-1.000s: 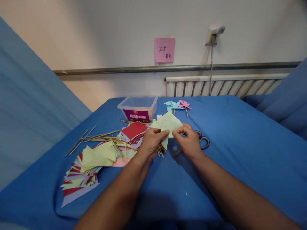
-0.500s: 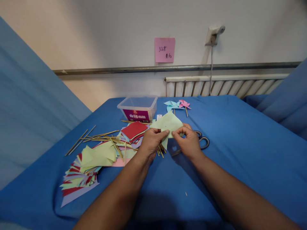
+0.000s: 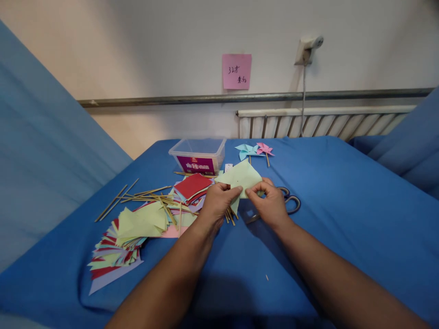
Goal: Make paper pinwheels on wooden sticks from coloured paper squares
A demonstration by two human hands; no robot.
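Observation:
A sheet of pale green paper (image 3: 244,174) is held up between my two hands, with a small dark dot near its middle. My left hand (image 3: 219,198) pinches its lower left part, thumb on top. At the lower right edge, my right hand (image 3: 269,201) grips the same sheet between thumb and fingers. A pair of scissors (image 3: 293,204) lies on the table, partly behind my right hand. Several thin sticks (image 3: 230,216) show just beneath the paper. Behind it lie a blue pinwheel (image 3: 247,151) and a pink pinwheel (image 3: 265,149) on sticks.
A clear plastic box (image 3: 198,155) stands at the back. Left of my hands are a red-topped paper stack (image 3: 192,187), loose sticks (image 3: 146,194), green sheets (image 3: 140,224) and a fanned pile of coloured paper (image 3: 111,262). Blue cloth (image 3: 343,219) covers the table.
The view has shifted very slightly. Both hands keep their hold on the green paper, with no other clear change.

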